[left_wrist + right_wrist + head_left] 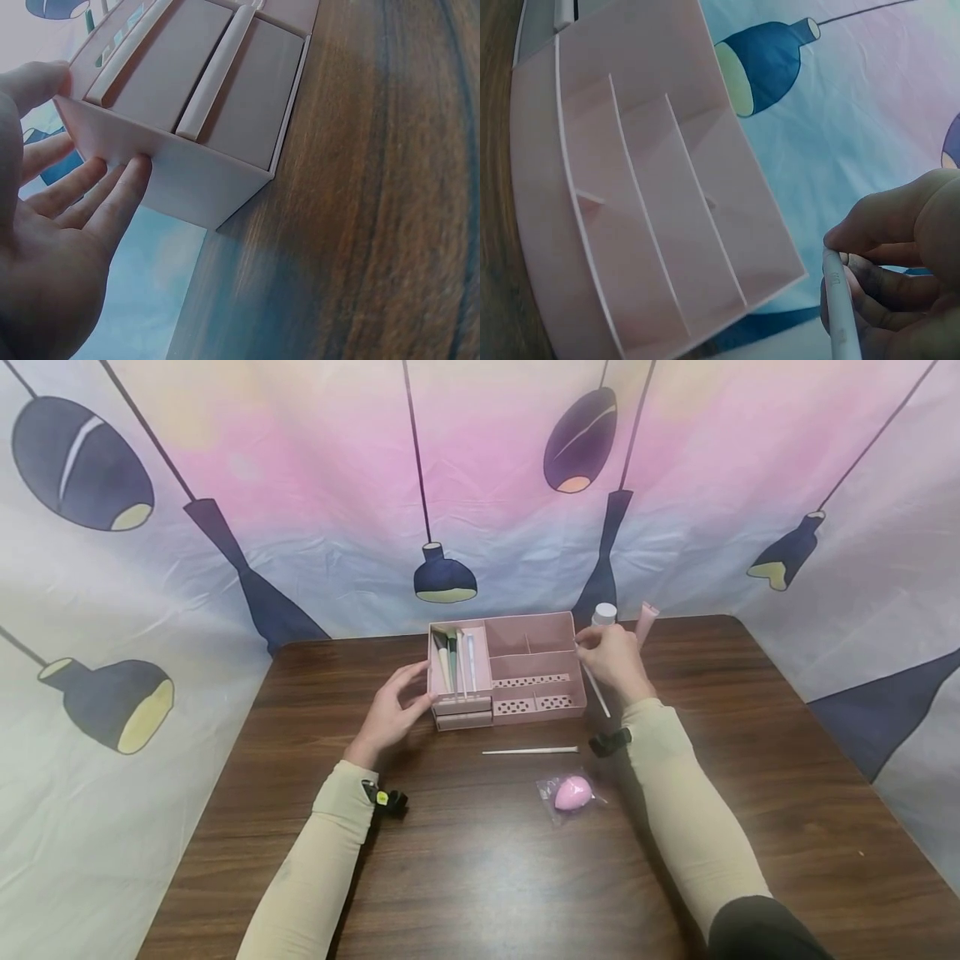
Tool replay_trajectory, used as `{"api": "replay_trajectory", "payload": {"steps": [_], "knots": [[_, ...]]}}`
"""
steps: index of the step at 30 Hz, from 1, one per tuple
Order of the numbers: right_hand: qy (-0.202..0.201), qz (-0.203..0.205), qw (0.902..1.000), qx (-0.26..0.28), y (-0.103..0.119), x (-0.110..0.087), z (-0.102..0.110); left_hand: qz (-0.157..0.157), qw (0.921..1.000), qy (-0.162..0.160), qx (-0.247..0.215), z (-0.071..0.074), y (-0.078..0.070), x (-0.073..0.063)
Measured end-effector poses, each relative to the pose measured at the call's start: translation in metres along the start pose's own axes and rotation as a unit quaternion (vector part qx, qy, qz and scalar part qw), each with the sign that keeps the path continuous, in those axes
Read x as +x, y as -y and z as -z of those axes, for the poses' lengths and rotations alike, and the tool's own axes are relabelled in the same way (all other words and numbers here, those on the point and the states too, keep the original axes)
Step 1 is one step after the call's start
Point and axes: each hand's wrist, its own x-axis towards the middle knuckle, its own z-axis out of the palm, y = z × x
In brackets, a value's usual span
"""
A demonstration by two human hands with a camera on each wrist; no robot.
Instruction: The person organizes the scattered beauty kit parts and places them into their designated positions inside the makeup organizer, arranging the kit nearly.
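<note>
A pink desktop organizer [536, 635] stands at the back of the table, with small drawers [247, 82] at its left front. My left hand [390, 710] rests on its left side, fingers fairly straight against the wall and thumb at the front edge. Several makeup brushes [453, 664] lie in its upper left compartment. Just past the organizer's right end, my right hand [615, 660] pinches a slim white makeup brush [840, 307] between thumb and fingers; the brush slants down toward the table. Its upper end is hidden by the fingers.
In front of the organizer lies another thin white brush [530, 750]. Nearer to me is a pink makeup sponge [573, 793] in clear wrapping. Behind my right hand stand a white-capped bottle [604, 612] and a pink tube [646, 620]. A printed cloth [337, 568] hangs behind the table.
</note>
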Motion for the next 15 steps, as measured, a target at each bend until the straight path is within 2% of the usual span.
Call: {"api": "replay_trajectory", "payload": {"steps": [2, 8, 15], "knots": [[0.005, -0.001, 1.0000, 0.003, 0.006, 0.000, -0.001, -0.001, 1.0000, 0.000, -0.001, 0.000, 0.004, 0.001], [0.003, 0.004, 0.9997, 0.024, 0.020, 0.004, -0.007, -0.004, 1.0000, -0.007, -0.002, 0.000, 0.036, 0.007], [0.001, 0.029, 0.9988, 0.039, 0.031, 0.010, -0.011, -0.017, 0.9997, -0.016, -0.007, -0.002, 0.037, 0.008]]}}
